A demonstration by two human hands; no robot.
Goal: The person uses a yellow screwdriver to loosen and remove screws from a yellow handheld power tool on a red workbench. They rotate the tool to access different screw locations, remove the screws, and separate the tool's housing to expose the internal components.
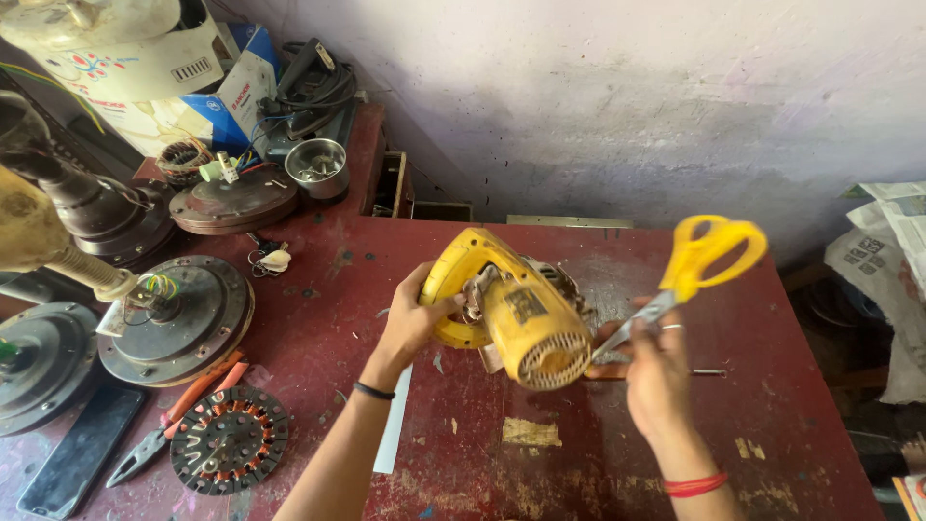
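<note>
A yellow power-tool body (511, 314) with a vented round end is held above the worn red table (540, 453). My left hand (410, 323) grips its curved handle from the left. My right hand (656, 371) is on the tool's right side and holds yellow-handled scissors (699, 265) by the blades, with the handles pointing up and to the right. Exposed metal parts show at the tool's far end.
Ceiling-fan motor housings (178, 323) and a wound stator (229, 439) lie at the left, beside orange-handled pliers (174, 415) and a dark phone (82, 449). A steel bowl (316, 166), cables and boxes crowd the back left. A white strip (394, 425) lies under my left forearm. Newspaper (892, 251) is at the right.
</note>
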